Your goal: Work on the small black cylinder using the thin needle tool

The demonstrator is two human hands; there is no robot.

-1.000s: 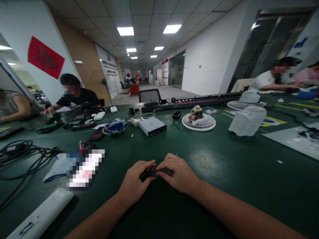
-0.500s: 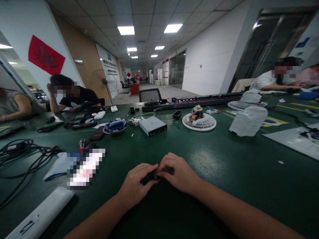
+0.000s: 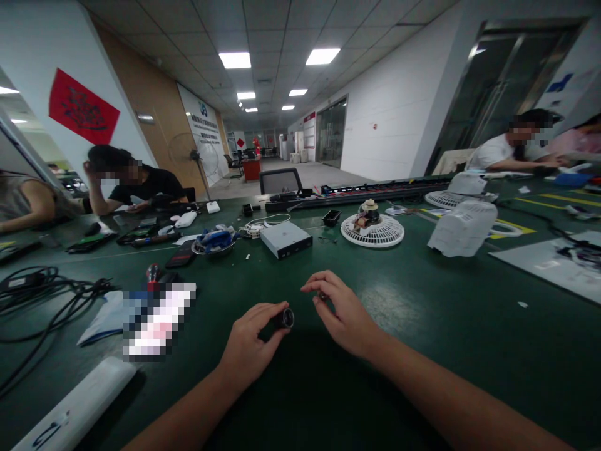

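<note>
My left hand (image 3: 256, 341) pinches a small black cylindrical part (image 3: 287, 318) between thumb and fingers. Its round, ring-like end faces me, and the rest lies partly behind the fingers. To the right and slightly higher, my right hand (image 3: 342, 313) is apart from that part. Its index finger points left, and the other fingers curl with the thumb around a small dark piece (image 3: 322, 295), too small to make out. Both hands are above the dark green table (image 3: 300, 401).
Ahead lie a grey disc drive (image 3: 286, 238), a small black tray (image 3: 332, 217) and a white fan grille with its motor (image 3: 372, 232). At left are black cables (image 3: 47, 300), a red-handled tool (image 3: 153, 275) and a long white casing (image 3: 79, 407). Several people sit around the table.
My right hand has drawn away from the black part, up and to the right. My left hand still holds the part, with its round end now uncovered.
</note>
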